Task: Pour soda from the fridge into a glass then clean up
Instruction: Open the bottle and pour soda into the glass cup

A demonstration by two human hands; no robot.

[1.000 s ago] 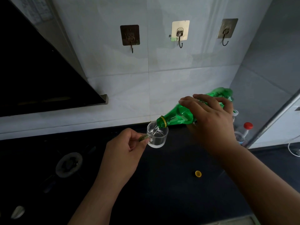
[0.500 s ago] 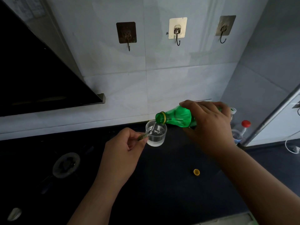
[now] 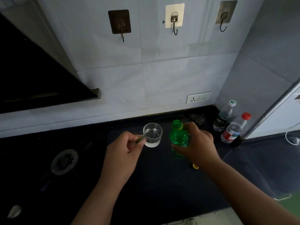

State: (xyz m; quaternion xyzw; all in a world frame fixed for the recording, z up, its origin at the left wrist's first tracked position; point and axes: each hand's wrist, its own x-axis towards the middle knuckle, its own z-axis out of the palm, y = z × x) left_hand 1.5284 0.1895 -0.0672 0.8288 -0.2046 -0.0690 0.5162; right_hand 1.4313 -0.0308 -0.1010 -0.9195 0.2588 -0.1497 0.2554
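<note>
Holding the bottle [image 3: 178, 137] upright in our right hand [image 3: 197, 143], its cap [image 3: 195, 166] lies just below-right, nearer that closed grip; our left hand [image 3: 125, 148] pinches the glass [image 3: 152, 135] handle.

Glass [image 3: 152, 135]: clear, smooth. Soda bottle [image 3: 178, 138]: translucent green plastic, glossy. Table [image 3: 162, 184]: dark, smooth, low sheen. Wall tiles [image 3: 178, 78]: pale, satin. Hooks [image 3: 175, 30]: metal.

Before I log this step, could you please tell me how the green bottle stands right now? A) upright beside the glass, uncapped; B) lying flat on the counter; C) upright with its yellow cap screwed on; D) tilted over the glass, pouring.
A: the green bottle stands upright in the right hand beside the glass, its mouth open.
</note>
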